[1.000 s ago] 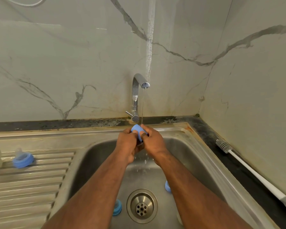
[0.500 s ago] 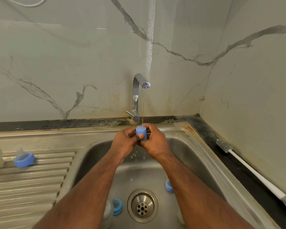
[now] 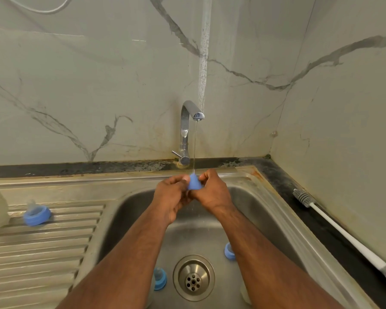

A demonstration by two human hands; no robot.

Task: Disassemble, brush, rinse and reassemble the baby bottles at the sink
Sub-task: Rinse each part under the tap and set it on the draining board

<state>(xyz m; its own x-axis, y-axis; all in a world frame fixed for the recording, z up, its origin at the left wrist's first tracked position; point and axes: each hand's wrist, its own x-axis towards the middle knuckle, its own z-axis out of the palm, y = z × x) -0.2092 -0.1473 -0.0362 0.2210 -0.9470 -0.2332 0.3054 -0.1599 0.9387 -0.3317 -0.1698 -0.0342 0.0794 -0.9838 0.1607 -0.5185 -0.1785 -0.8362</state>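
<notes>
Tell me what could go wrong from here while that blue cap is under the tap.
1. Both hands, left hand and right hand, pinch the wet blue cap under the stream; it could slip and fall into the sink.
2. Two blue collars lie beside the drain, so rinse water may run over them.

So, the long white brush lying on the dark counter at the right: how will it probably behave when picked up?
The brush looks thin and long, so probably light. Its round handle may roll if pushed sideways on the counter. The grey bristle head looks soft, likely bending under pressure. Wetness cannot be judged.
</notes>
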